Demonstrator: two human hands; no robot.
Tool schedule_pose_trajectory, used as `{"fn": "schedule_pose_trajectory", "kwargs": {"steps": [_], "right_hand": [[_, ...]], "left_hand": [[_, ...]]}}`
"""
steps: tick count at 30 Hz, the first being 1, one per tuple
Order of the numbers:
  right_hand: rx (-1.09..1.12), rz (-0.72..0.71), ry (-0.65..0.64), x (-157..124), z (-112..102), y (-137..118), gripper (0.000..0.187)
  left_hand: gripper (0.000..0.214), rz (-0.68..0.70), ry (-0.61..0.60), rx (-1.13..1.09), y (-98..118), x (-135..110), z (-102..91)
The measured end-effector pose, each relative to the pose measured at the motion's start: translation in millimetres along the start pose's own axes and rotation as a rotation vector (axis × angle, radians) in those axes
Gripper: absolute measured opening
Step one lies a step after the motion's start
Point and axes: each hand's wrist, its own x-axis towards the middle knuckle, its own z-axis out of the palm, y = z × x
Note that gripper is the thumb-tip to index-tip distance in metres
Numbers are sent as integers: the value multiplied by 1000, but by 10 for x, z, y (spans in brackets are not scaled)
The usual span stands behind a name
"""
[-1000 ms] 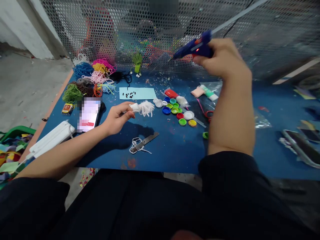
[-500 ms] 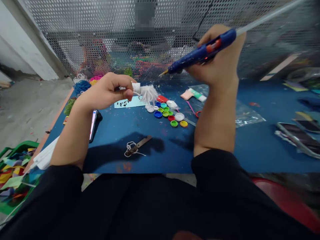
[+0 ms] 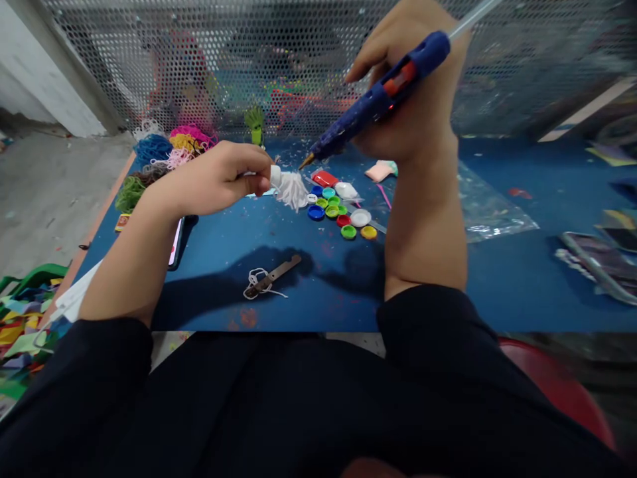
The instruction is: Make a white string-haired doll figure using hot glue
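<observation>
Table (image 3: 338,282): perforated screen (image 3: 239,73) along far edge, room between metal blade (image 3: 283,268) and coloured caps (image 3: 332,211) | left hand (image 3: 229,176): grip pinching white tassel (image 3: 291,192) by its top, strands projecting rightward | right hand (image 3: 418,109): grip around glue gun (image 3: 351,126), nozzle (image 3: 307,160) near tassel.

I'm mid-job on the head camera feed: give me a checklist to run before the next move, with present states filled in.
1. Left hand pinches the white yarn-tufted piece at its smooth end: ok.
2. Right hand grips the blue glue gun: ok.
3. Glue stick seated, its clear end jutting from the gun's rear: ok.
4. Red light lit on the gun: ok; nozzle heat: cannot tell.
5. Nozzle clear of the yarn: cannot tell; it points down close to the tuft.
6. Metal tool with loose white string lying apart from both hands: ok.
</observation>
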Motion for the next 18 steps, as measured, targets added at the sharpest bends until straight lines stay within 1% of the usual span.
{"fn": "schedule_pose_trajectory", "kwargs": {"steps": [2,5,7,12,15,18], "right_hand": [[17,6,-28,-4,-7,2,18],[17,6,-58,0,-20,-23,21],[19,16,-94,5,-27,-51,22],[-15,67,-172,11,-48,-91,24],[-44,85,-200,16,-66,-102,24],[-76,132,-249,28,-79,-126,21]], "left_hand": [[33,-32,4,-15,16,5,13],[33,-14,-77,95,29,14,7],[32,-13,-102,118,32,22,-3],[35,-42,-74,53,35,33,4],[38,-28,-96,87,31,32,16],[34,-41,-95,74,31,34,19]]}}
